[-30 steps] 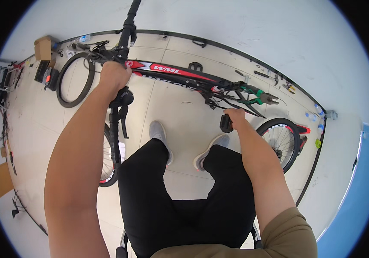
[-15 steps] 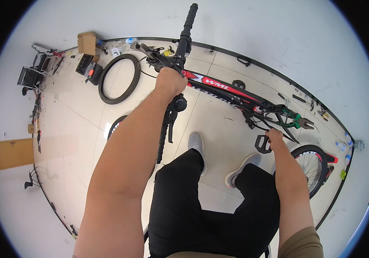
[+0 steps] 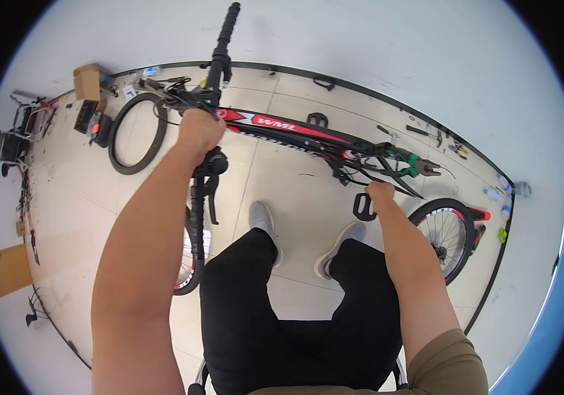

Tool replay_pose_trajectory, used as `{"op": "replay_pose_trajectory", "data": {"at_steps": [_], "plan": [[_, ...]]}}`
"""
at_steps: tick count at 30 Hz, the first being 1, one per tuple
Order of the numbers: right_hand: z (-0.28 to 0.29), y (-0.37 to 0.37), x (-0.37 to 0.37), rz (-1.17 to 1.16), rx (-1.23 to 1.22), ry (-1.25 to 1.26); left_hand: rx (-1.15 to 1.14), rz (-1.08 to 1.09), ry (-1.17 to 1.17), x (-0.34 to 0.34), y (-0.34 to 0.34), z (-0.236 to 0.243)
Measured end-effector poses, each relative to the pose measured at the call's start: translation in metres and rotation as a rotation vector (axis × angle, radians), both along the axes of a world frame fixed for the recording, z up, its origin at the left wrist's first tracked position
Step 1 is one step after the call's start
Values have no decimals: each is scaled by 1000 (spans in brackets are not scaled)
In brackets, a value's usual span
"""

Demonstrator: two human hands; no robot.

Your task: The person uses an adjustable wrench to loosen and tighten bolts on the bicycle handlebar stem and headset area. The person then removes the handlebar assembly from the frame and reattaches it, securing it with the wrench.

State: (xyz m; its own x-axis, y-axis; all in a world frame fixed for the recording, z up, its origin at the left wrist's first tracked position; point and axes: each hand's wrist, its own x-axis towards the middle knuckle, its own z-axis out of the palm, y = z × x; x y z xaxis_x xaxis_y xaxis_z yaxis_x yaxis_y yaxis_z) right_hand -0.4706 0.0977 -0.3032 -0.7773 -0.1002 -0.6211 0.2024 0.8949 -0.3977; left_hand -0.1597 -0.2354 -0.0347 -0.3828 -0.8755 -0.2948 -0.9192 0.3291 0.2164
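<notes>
A black and red bicycle frame (image 3: 295, 130) stretches across the view in front of me. Its black handlebar (image 3: 218, 62) stands at the left end, turned nearly lengthwise. My left hand (image 3: 201, 128) is closed around the stem area where handlebar and frame meet; the fingers are partly hidden. Farther right, my right hand (image 3: 380, 191) grips a thin black bar at the frame's rear, close to a black pedal (image 3: 363, 207). What looks like green-handled pliers (image 3: 420, 166) shows beside the rear end. No wheel is seen at that end.
A loose tyre (image 3: 116, 141) lies at the left, near an open cardboard box (image 3: 87, 84). One wheel (image 3: 441, 240) is at the right, another (image 3: 190, 280) below the handlebar. Hand tools (image 3: 420, 130) and plastic bottles (image 3: 492, 193) line the wall's foot. A stool rim (image 3: 196, 387) shows beneath me.
The whole view has swung, so everything sits farther left in the picture. The bicycle frame has also shifted slightly left against my feet. Both hands keep their grips.
</notes>
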Motion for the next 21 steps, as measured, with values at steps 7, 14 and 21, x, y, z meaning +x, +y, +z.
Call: {"op": "replay_pose_trajectory", "data": {"at_steps": [7,14,21], "plan": [[-9,8,-3,-11,-103,-86,91,135,116,-1,4,6],[-9,13,-3,219,-35,-42,32,61,61,-5,6,13],[13,0,10,337,66,69,79,85,112,3,13,20]]}}
